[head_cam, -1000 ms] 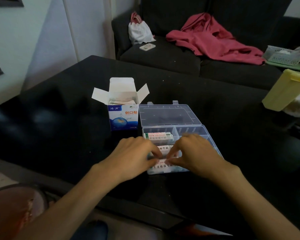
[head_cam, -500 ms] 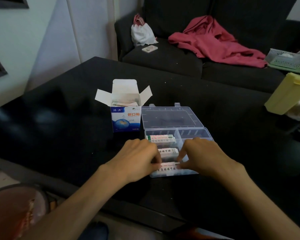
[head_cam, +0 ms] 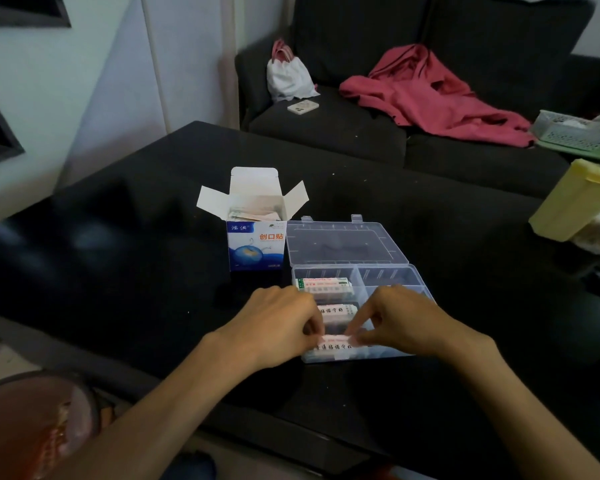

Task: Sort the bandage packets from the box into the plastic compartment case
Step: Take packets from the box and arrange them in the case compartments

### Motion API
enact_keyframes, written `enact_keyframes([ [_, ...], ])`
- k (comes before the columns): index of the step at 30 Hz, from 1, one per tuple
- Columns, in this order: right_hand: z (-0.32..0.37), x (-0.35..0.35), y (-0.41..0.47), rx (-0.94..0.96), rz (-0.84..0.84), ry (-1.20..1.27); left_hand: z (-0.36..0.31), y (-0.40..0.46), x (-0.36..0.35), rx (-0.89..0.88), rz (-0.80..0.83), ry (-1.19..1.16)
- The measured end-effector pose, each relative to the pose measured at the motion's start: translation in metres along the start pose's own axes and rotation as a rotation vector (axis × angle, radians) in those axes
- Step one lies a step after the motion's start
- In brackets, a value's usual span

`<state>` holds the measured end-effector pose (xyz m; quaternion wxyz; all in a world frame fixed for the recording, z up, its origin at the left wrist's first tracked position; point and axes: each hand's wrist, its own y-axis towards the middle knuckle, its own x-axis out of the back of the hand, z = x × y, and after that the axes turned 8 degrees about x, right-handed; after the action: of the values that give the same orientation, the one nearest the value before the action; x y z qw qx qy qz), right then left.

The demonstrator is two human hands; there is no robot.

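Both hands pinching one bandage packet btwn them, left hand & right hand holding it over nearest compartment of plastic case; box sitting open beside it on worktop.

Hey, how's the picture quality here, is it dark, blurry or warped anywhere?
Head view: dim overall, the black table swallowing detail with only faint sheen; the box and compartment case read clearly; wide-angle bend curves the wall edges; the reddish object at lower left is soft; both hands pinching the bandage packet are sharp.
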<state>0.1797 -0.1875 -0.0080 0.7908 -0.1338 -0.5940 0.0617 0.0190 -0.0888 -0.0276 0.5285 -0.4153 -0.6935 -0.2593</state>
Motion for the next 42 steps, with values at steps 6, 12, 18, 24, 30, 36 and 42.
enact_keyframes([
  [6, 0.003, 0.015, -0.009, 0.030, -0.186, 0.103, 0.005, -0.006, 0.017, 0.061, -0.020, -0.255],
  [12, 0.039, 0.051, 0.019, 0.157, -0.545, 0.262, 0.044, -0.006, 0.046, 0.366, -0.674, -0.166],
  [18, 0.069, 0.060, 0.110, 0.162, -0.459, 0.103, 0.073, -0.004, 0.040, 0.445, -0.493, 0.063],
  [24, 0.071, 0.073, 0.141, 0.126, -0.215, -0.051, 0.069, -0.014, 0.047, 0.464, -0.576, -0.060],
  [30, 0.079, 0.077, 0.151, 0.130, -0.158, -0.228, 0.066, -0.015, 0.050, 0.492, -0.539, -0.109],
  [36, 0.067, 0.069, 0.154, 0.169, -0.205, -0.109, 0.068, -0.012, 0.045, 0.485, -0.504, -0.076],
  [42, 0.061, 0.067, 0.143, 0.212, -0.484, 0.091, 0.072, -0.010, 0.043, 0.464, -0.554, -0.092],
])
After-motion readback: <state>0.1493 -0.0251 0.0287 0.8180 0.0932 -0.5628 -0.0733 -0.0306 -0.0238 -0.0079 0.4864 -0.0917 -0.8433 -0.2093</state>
